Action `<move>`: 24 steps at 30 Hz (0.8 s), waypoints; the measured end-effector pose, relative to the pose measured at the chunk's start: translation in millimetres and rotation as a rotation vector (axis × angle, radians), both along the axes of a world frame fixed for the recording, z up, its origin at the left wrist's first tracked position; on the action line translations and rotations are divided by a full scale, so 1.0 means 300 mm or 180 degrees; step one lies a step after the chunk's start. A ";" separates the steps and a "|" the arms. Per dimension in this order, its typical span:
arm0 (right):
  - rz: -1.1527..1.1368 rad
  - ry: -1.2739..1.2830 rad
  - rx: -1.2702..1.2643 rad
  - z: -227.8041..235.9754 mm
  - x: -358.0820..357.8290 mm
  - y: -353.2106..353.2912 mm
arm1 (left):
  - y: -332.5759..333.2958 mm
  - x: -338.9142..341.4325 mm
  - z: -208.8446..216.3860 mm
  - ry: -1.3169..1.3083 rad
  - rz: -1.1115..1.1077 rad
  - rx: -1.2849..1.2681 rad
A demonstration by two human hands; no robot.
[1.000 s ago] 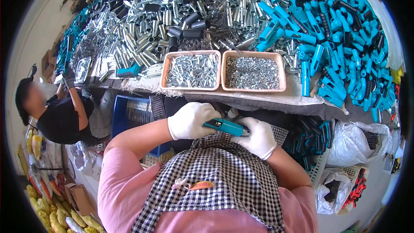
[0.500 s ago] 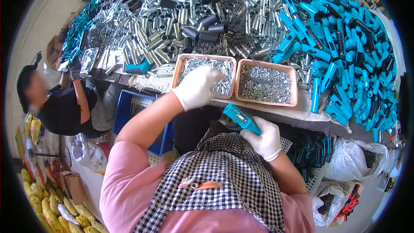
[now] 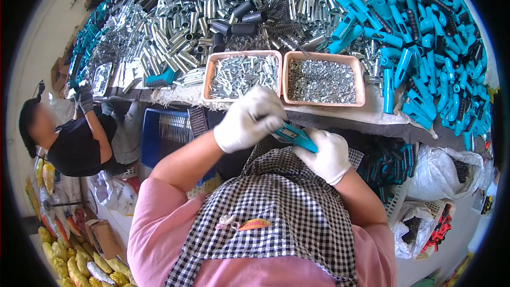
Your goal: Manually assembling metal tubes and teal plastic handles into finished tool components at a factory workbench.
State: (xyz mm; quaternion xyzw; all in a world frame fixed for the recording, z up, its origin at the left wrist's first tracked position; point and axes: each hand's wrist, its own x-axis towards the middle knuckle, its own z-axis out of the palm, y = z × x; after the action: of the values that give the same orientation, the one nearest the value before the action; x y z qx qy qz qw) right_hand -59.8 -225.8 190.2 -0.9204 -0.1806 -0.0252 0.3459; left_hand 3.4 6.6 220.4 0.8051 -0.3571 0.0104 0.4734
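Observation:
A teal plastic handle-shaped casing [image 3: 303,139] with a slot along its top lies in my gloved right hand [image 3: 325,155], its fingers wrapped round the near end. Over the casing's far end, my gloved left hand [image 3: 251,119] has its fingertips drawn together in a pinch. Whatever they hold, if anything, is too small or hidden to tell. Just beyond the left hand, an orange-pink tray [image 3: 205,86] contains many small silver pins. Beside it on the right, a second tray [image 3: 363,82] holds tiny metal pieces.
Teal casings [image 3: 425,58] are heaped at the table's right. Silver tubes [image 3: 175,40], black sleeves and springs cover its middle. A blue crate [image 3: 151,138] stands below the table edge at left. A person [image 3: 79,141] in dark clothes works further left. White sacks [image 3: 443,172] stand at lower right.
My left hand has come back from the pin tray to the casing's far end, its fingers closing. My right hand has shifted slightly, still holding the casing. The view has tilted a little.

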 end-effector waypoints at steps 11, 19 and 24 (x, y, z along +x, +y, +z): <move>0.0018 -0.0061 -0.0068 0.010 -0.048 0.017 | -0.073 -0.147 -0.072 -0.0827 0.0016 0.0613; 0.0404 -0.0348 -0.0269 -0.010 -0.096 0.002 | -0.047 -0.071 -0.031 0.1591 -0.0752 0.1202; 0.0472 -0.0863 -0.0273 -0.021 -0.103 -0.023 | -0.093 -0.019 0.063 0.2049 -0.0813 0.1565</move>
State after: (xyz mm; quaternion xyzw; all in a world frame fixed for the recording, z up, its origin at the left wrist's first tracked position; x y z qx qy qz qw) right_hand -90.8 -232.7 183.8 -0.9066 -0.2940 -0.1158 0.2796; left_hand -2.3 -21.3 239.2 0.8055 -0.2798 -0.3858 0.3521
